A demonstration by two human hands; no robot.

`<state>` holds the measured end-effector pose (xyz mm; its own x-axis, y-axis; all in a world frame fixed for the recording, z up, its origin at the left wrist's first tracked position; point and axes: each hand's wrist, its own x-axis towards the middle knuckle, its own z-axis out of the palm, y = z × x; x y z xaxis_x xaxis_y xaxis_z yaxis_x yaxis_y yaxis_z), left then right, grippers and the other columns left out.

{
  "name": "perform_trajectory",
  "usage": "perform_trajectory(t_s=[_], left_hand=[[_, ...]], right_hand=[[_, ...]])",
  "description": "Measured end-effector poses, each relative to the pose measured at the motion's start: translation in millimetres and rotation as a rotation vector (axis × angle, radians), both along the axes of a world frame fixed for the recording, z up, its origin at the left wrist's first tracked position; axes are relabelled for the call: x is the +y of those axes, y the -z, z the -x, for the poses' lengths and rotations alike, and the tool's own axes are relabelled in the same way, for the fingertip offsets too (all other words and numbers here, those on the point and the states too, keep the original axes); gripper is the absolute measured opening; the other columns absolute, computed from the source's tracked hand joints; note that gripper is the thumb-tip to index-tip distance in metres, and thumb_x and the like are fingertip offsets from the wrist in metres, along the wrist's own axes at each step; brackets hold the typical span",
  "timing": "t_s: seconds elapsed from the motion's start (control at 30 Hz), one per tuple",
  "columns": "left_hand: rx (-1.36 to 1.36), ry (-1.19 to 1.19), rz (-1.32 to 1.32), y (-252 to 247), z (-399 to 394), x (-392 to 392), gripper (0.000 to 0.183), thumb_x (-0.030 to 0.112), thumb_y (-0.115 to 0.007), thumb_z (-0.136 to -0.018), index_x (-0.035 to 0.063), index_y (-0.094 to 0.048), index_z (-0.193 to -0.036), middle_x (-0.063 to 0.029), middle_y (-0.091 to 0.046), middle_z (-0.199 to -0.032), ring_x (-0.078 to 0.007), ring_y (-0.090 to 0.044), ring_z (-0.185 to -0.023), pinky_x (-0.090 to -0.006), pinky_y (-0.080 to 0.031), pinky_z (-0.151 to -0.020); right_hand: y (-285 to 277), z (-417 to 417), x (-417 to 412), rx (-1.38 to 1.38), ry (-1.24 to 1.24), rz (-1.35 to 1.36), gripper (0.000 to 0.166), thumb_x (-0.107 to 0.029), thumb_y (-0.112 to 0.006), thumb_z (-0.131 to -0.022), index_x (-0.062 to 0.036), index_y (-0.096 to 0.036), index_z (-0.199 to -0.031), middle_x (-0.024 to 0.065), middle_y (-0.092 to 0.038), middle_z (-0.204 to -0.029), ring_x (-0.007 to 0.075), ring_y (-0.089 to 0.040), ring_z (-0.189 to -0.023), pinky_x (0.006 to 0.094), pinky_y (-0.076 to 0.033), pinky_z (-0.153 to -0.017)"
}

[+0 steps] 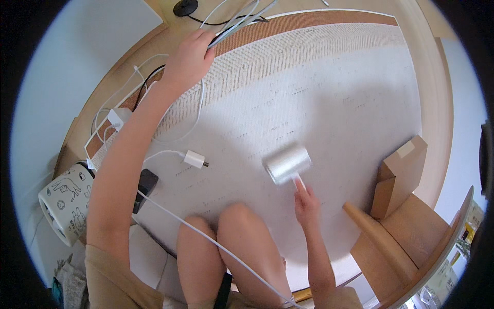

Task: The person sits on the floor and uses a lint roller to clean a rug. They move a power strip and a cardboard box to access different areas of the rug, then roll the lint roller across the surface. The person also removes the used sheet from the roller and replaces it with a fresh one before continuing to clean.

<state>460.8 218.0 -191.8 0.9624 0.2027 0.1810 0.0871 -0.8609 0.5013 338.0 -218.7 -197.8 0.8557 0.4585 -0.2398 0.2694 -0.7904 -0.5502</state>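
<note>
My right hand (pixel 308 203) grips the handle of a lint roller (pixel 287 163), whose white adhesive roll is over the pale rug (pixel 347 116); the roll is slightly blurred. At the rug's far left edge, my left hand (pixel 191 58) is closed around a bundle of white and black cables (pixel 239 24). A white cable loop (pixel 200 106) hangs below that hand onto the rug. Left of the roller lies a white plug adapter (pixel 195 159) with its cord. Beside my left forearm sits a black device (pixel 146 189), partly hidden by the arm.
An opened cardboard box (pixel 405 185) stands at the right, near a round table edge (pixel 436 266). A white patterned bin (pixel 69 201) lies tipped at the left. Behind my left arm is a white power block (pixel 119 117). A black round base (pixel 185 7) rests on the wooden floor. A white cable crosses my legs.
</note>
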Motion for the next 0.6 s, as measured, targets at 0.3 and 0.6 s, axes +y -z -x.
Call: perform_trajectory(t_s=[0.3, 0.6], left_hand=[[0.134, -0.019, 0.061, 2, -13, -12, 0.016, 0.008, -0.05, -0.083, -0.0001, -0.054, -0.096, -0.0164, -0.055, -0.094, -0.0357, -0.054, -0.089, -0.0428, -0.045, -0.076], [0.069, 0.01, -0.05, 8, -4, -1, 0.018, 0.011, -0.054, -0.084, 0.0011, -0.057, -0.099, -0.0185, -0.057, -0.09, -0.0354, -0.055, -0.085, -0.0421, -0.043, -0.074]], right_hand=[[23, -128, 216, -0.21, -0.205, -0.091, 0.045, -0.008, -0.055, -0.082, -0.0241, -0.056, -0.123, 0.0086, -0.054, -0.068, 0.0251, -0.055, -0.056, 0.0342, -0.047, -0.054], [16, -17, 55, -0.001, 0.026, -0.104, 0.049, -0.004, -0.059, -0.08, -0.024, -0.056, -0.124, 0.0094, -0.055, -0.076, 0.025, -0.056, -0.061, 0.0343, -0.045, -0.054]])
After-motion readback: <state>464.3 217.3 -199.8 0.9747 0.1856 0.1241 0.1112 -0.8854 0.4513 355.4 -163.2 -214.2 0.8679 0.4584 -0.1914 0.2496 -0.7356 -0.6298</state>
